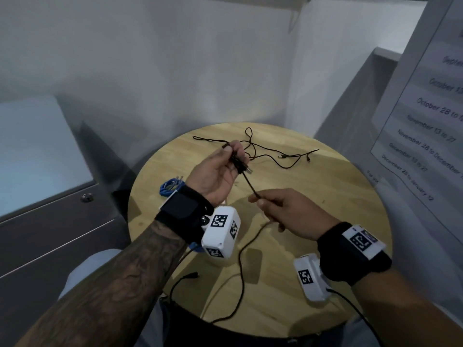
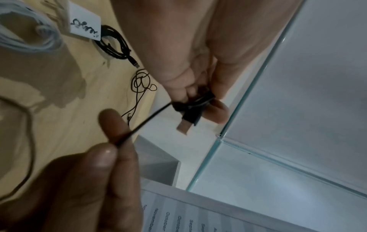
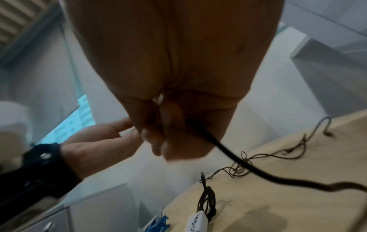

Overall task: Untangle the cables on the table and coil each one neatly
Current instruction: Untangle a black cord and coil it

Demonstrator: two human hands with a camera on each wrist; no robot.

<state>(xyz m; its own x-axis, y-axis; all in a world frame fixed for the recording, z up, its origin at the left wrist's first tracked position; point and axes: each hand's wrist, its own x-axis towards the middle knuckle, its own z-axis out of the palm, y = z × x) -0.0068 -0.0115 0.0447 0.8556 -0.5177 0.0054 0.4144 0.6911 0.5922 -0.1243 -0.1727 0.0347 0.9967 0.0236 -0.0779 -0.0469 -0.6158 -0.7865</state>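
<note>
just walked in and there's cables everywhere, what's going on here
A person is coiling a black USB cable above a round wooden table. The left hand grips a small bundle of loops near the plug, and the right hand pinches the cable a little way along; the rest trails down over the table. At the far side a thin black cable lies loose and looped over itself. A blue cable sits bundled at the table's left edge, and another coiled black cable lies beside it.
</note>
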